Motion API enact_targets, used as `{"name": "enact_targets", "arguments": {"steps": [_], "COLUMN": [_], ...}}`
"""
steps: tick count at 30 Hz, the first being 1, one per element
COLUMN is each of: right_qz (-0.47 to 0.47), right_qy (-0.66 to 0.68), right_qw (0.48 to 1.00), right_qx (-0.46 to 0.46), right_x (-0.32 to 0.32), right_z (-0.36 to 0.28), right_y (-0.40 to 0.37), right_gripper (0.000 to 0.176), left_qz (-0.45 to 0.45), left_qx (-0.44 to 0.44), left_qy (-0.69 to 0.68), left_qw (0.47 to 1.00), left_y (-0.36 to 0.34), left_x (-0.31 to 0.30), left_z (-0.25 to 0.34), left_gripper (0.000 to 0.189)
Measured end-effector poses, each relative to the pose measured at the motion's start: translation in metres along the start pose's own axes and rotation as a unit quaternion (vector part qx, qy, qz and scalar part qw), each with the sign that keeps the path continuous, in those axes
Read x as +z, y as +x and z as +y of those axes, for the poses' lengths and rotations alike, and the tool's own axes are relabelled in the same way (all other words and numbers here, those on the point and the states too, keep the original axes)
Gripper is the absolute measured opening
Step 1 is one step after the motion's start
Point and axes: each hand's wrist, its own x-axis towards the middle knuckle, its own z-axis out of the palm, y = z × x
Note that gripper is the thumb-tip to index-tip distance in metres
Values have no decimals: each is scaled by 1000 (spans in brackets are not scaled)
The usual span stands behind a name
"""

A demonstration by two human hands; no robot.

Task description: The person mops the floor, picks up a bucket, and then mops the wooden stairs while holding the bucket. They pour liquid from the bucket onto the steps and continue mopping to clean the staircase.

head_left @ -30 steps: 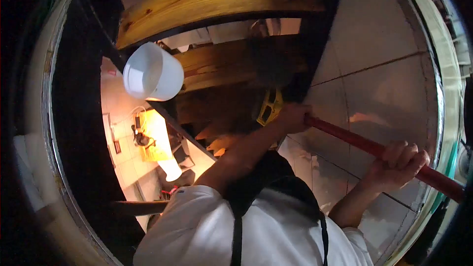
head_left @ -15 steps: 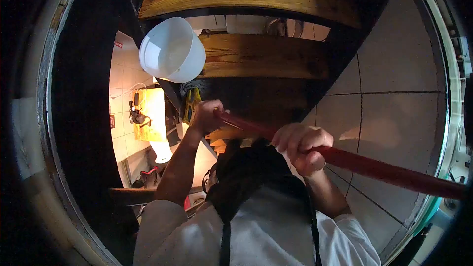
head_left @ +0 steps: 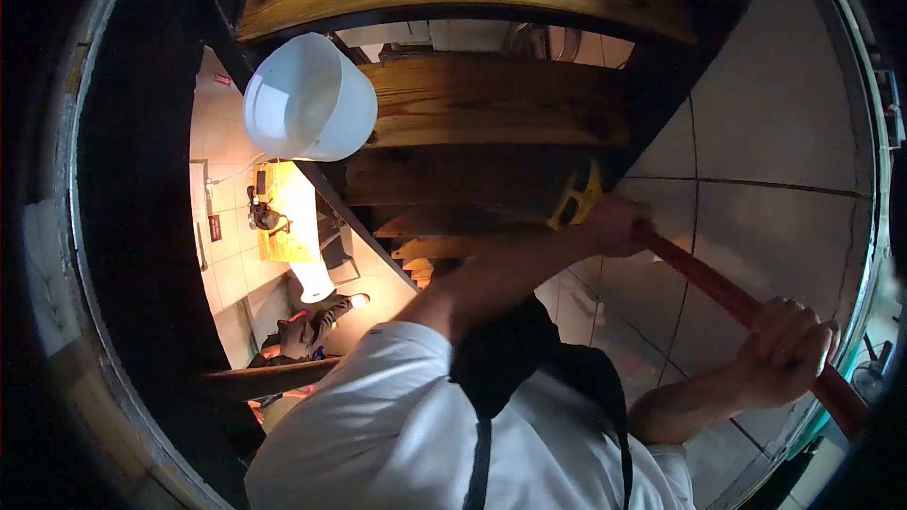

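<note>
A long red pole (head_left: 704,281) slants across the right side of the view, with a yellow end piece (head_left: 578,196) just beyond my left hand (head_left: 616,225). The shape of that end piece is partly lost in shadow. My left hand is closed round the upper part of the pole, its arm reaching across my body. Lower down, my right hand (head_left: 784,351) grips the same pole, fingers wrapped round it. Beyond both hands, a white plastic bucket (head_left: 345,118) stands at the left end of the wooden stair steps (head_left: 501,99).
Dark stair rails frame the wooden treads, and a tiled wall (head_left: 756,113) rises close on the right. Below at left, a lit table (head_left: 293,212) holds dark items. Near it, a person (head_left: 302,331) in dark trousers is partly visible.
Both hands have moved right with the pole. The yellow end piece has swung from the left, below the bucket, to the right side of the stairs.
</note>
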Motion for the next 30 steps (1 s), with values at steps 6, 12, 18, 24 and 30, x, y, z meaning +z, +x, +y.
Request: {"name": "enact_targets", "arguments": {"steps": [6,12,18,24,30], "right_qz": [-150,-287,-341,-328,-279], "right_qy": [106,119,258,308,162], "right_qw": [983,949,897,866,931], "right_qx": [28,47,109,220,173], "right_x": [-8,79,129,149,116], "right_z": [19,80,127,184,147], "right_y": [19,-51,-117,-151,-123], "right_gripper": [28,14,13,15,23], "left_qz": [-38,42,107,196,87], "left_qx": [-50,-81,-91,-224,-177], "left_qy": [64,17,102,126,273], "left_qw": [996,996,985,946,942], "left_y": [-18,-99,-162,-230,-193], "left_x": [-44,-131,-173,-220,-184], "left_z": [15,0,-36,-52,-84], "left_gripper": [22,19,29,35,45]}}
